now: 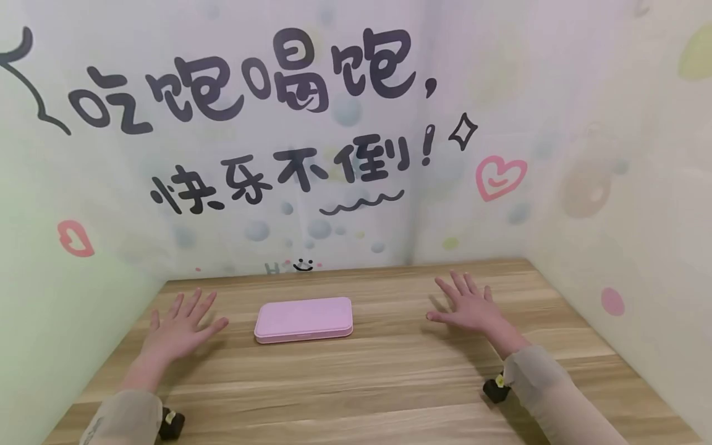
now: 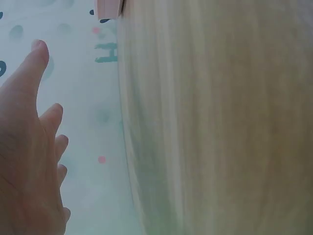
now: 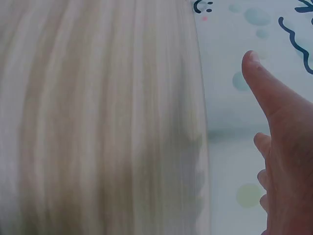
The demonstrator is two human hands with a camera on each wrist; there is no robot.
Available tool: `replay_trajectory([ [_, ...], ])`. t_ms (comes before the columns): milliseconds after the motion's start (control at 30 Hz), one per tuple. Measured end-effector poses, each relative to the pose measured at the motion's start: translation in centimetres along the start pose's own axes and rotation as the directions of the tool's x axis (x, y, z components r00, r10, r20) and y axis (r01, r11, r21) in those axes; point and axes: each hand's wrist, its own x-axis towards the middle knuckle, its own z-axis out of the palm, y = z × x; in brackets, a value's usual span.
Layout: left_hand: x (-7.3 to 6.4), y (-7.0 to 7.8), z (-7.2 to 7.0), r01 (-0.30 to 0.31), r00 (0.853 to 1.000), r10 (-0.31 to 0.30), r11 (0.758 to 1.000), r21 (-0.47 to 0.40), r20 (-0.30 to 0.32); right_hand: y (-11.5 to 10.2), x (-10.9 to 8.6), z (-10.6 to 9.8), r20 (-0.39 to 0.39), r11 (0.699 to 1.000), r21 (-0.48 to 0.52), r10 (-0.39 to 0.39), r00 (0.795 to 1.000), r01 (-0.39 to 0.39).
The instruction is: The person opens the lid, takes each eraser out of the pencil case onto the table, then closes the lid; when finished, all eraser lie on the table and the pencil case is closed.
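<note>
A flat pink case with rounded corners lies on the wooden table, lid down, between the two hands. To its left, the left hand is held palm down with spread fingers, and it holds nothing. The right hand is farther off on the case's right, fingers likewise spread and nothing in them. In the left wrist view a corner of the pink case shows at the top edge, past the thumb. The right wrist view shows the right hand beside the tabletop, without the case.
Behind the table hangs a white printed curtain with dark lettering, dots and hearts. Pale walls stand at the left and right. Small black devices sit at the left wrist and right wrist.
</note>
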Motion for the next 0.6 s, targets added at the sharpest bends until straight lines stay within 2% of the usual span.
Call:
replay_trajectory([
  [133, 0.0, 0.5, -0.2, -0.034, 0.999, 0.035, 0.999, 0.019, -0.016, -1.1, -0.1, 0.0, -0.012, 0.999, 0.016, -0.037, 0.999, 0.037],
  [267, 0.2, 1.7, -0.3, -0.117, 0.992, 0.118, 0.993, 0.026, -0.038, -3.0, 0.1, 0.5, -0.023, 0.991, 0.057, -0.118, 0.993, 0.119],
  [400, 0.7, 3.4, -0.1, -0.206, 0.978, 0.206, 0.978, 0.008, -0.041, -5.5, 0.8, 1.3, -0.008, 0.971, 0.11, -0.212, 0.977, 0.212],
  [600, 1.6, 5.6, 0.5, -0.312, 0.95, 0.312, 0.95, 0.001, -0.004, -9.8, 2.4, 2.6, 0.035, 0.933, 0.181, -0.322, 0.946, 0.311],
])
